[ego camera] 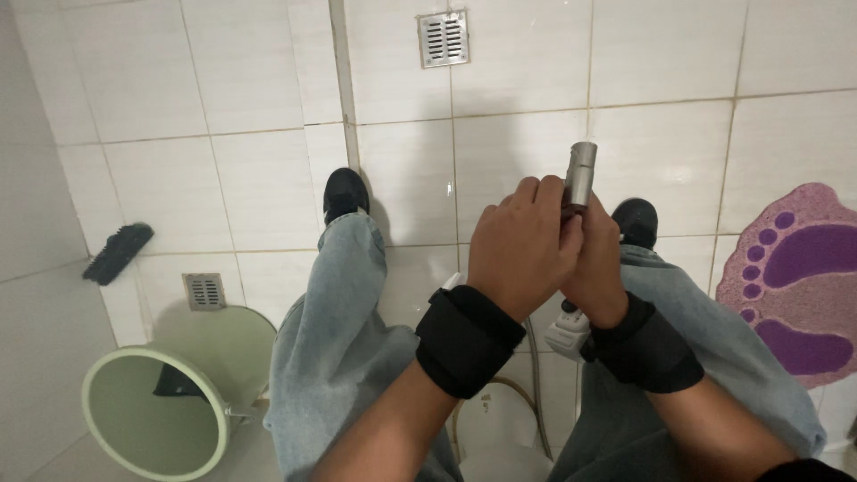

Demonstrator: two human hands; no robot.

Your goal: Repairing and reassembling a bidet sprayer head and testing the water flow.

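Observation:
Both hands meet above my knees on a grey metal cylindrical fitting [580,171] that stands upright. My left hand [522,245] wraps the fitting's lower part, fingers closed over it. My right hand [596,259] grips it from the other side, mostly hidden behind the left hand. Each wrist wears a black band. A white sprayer handle [568,330] with a hose [538,393] hangs below the hands, between my jean-clad legs.
A pale green bucket [134,419] stands at the lower left. A black brush [118,253] lies on the white tile floor at left. Two metal floor drains [443,38] [204,291] are set in the tiles. A purple foot-shaped mat [794,277] lies at right.

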